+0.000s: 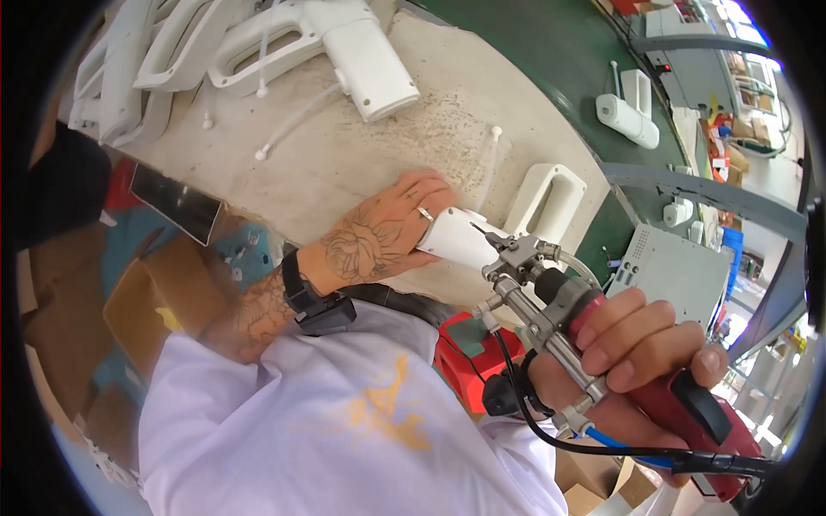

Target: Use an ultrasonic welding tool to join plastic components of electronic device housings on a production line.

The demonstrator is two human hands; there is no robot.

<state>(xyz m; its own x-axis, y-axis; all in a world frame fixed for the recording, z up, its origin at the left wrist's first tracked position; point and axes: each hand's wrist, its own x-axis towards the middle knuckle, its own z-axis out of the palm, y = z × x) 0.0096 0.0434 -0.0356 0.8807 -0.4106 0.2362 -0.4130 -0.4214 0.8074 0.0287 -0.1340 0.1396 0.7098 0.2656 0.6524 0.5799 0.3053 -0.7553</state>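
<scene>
My left hand (379,230) is wrapped round the end of a white plastic handheld housing (463,238), holding it down on the work surface. The housing's looped handle points away to the right. In my right hand (650,344) is a red power screwdriver (561,346) with a metal head, closed fingers round its body. Its thin tip is at the housing's face, close to my left fingers; whether it touches I cannot tell. A black cable and a blue hose run from the tool.
Several more white housings (366,64) with thin white cords lie at the far left of the worn beige surface (344,163). Another housing (628,120) lies on the green belt (525,52). A grey metal box (667,271) and a rail (697,196) stand to the right. A cardboard box (172,292) is below left.
</scene>
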